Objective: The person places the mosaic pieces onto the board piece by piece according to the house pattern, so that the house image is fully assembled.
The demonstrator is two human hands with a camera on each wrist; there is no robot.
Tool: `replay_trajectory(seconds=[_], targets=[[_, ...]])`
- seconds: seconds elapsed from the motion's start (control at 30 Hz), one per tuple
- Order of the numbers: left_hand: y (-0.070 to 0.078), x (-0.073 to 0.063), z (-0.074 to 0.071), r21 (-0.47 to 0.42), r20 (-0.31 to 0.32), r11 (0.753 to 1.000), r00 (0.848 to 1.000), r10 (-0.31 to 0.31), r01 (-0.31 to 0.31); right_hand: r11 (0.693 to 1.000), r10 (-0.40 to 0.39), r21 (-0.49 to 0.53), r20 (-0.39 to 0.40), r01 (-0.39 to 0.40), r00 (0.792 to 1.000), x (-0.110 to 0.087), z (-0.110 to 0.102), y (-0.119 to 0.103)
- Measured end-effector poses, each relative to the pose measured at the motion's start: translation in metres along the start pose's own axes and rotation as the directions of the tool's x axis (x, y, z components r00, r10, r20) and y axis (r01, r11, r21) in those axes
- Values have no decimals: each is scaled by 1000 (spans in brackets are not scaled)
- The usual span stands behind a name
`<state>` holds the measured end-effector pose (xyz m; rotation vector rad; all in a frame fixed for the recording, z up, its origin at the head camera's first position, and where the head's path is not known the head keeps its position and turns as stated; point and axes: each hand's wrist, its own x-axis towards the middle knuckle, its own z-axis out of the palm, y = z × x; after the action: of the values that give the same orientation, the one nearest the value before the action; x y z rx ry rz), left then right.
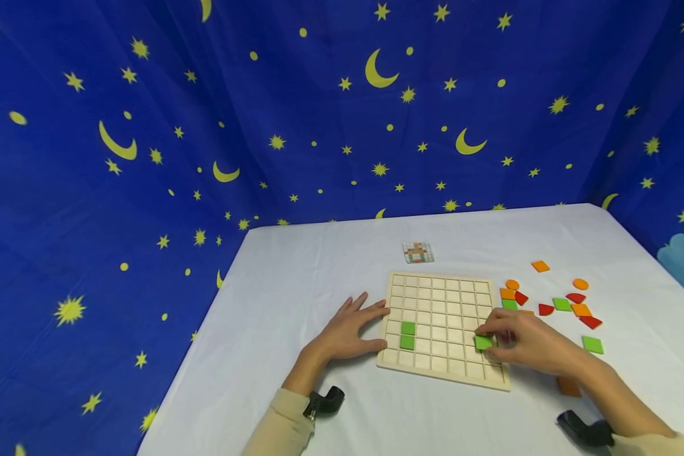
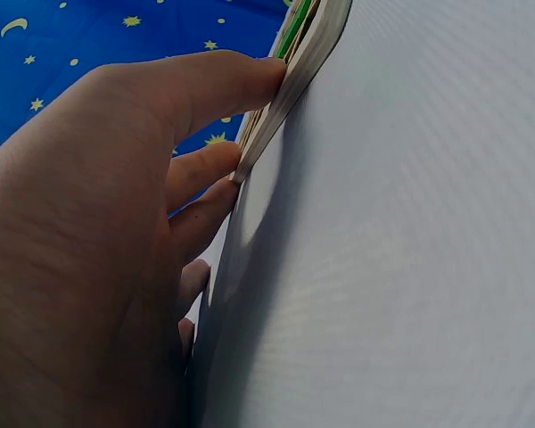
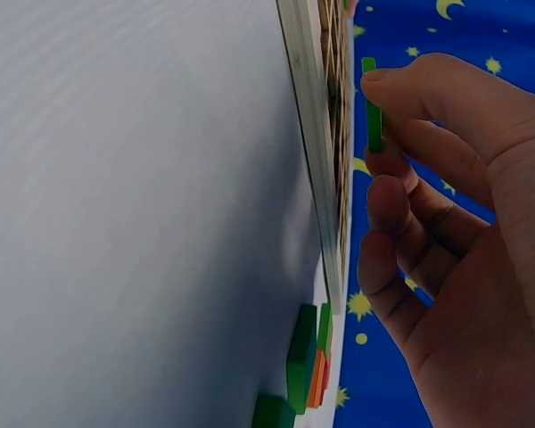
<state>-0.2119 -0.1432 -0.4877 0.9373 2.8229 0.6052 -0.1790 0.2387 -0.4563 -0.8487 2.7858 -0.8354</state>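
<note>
A pale wooden grid board [image 1: 441, 326] lies on the table, with two green square tiles [image 1: 407, 335] set one above the other in its left part. My right hand [image 1: 527, 342] pinches another green square tile [image 3: 373, 105] between thumb and fingertips, over the board's right side. In the right wrist view that tile is held edge-on, a little off the grid surface. My left hand [image 1: 344, 332] rests at the board's left edge with fingers spread. Its thumb [image 2: 250, 78] and fingertips touch the board's rim in the left wrist view.
A small patterned card [image 1: 418, 252] lies behind the board. Right of the board are scattered loose pieces: several orange ones such as a disc [image 1: 581, 284], red quarter-round pieces [image 1: 546, 310], and green squares [image 1: 593, 345]. A starry blue curtain [image 1: 319, 114] hangs behind the table.
</note>
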Motion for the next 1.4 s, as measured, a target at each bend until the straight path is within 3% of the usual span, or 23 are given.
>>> replay_trajectory(seconds=[0.4, 0.67, 0.97, 1.2, 1.4], targets=[[-1, 0, 1, -1, -5, 1000, 1000, 2, -2, 993, -113, 26, -3, 113, 994, 13, 9, -6], [-1, 0, 1, 1, 3, 1000, 1000, -3, 3, 991, -129, 14, 0, 129, 992, 19, 13, -10], [0, 0, 0, 8, 5, 1000, 1000, -4, 4, 979, -205, 14, -24, 205, 978, 29, 20, -15], [0, 0, 0, 4, -3, 1000, 1000, 1, -1, 983, -184, 18, 19, 184, 983, 36, 22, -24], [-1, -1, -1, -4, -5, 1000, 1000, 6, -6, 976, -218, 17, 20, 218, 976, 42, 24, -32]])
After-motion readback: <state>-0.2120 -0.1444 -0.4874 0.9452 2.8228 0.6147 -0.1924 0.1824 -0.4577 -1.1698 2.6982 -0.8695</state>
